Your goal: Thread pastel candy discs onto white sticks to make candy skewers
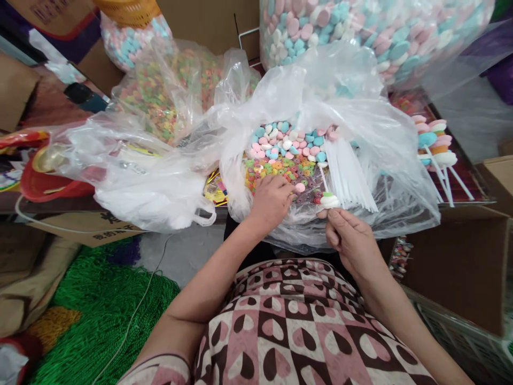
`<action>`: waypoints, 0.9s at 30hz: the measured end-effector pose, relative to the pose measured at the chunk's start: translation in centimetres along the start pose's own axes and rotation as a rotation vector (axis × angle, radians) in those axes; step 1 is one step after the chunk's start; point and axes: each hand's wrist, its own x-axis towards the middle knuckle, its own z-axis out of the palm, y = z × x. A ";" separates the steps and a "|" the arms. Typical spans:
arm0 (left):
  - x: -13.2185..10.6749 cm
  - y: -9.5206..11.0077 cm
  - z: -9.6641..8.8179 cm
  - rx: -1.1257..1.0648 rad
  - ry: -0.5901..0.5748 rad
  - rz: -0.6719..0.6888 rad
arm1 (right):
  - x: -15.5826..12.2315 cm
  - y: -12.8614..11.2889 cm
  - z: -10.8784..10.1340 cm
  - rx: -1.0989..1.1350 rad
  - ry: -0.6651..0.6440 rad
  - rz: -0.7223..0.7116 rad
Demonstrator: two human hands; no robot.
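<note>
My right hand (349,229) pinches the lower end of a candy skewer (329,201), just beneath its white marshmallow pieces. Green and red bits show beside the white ones, and a thin pale stick (323,179) points up and away from them. My left hand (273,199) is bent palm down over a spread of coloured candy rings (286,167). At its fingertips is a pink marshmallow disc (300,187), which looks pinched there. Behind the rings lie loose pink, blue and white marshmallows (286,140). White sticks (348,174) lie in a bundle right of them.
Finished candy skewers (436,141) lie at the table's right. Large clear bags of marshmallows (377,35) and candy rings (160,101) stand behind. A white plastic bag (156,187) and red bowl (52,179) are at left. An open cardboard box (452,267) sits below right.
</note>
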 end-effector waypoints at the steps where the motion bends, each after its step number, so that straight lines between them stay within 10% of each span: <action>1: 0.0 0.0 0.0 0.086 -0.034 0.011 | -0.1 0.0 0.0 0.004 0.001 0.001; 9: 0.2 0.4 0.6 0.151 -0.054 -0.017 | -0.4 0.2 -0.1 -0.040 -0.011 -0.012; 18: 0.9 0.1 -0.3 -1.241 0.119 -0.479 | -0.6 0.9 -0.3 -0.235 -0.187 -0.005; 27: 1.3 0.6 -0.3 -1.436 0.100 -0.558 | -0.8 0.7 -0.1 -0.268 -0.178 0.007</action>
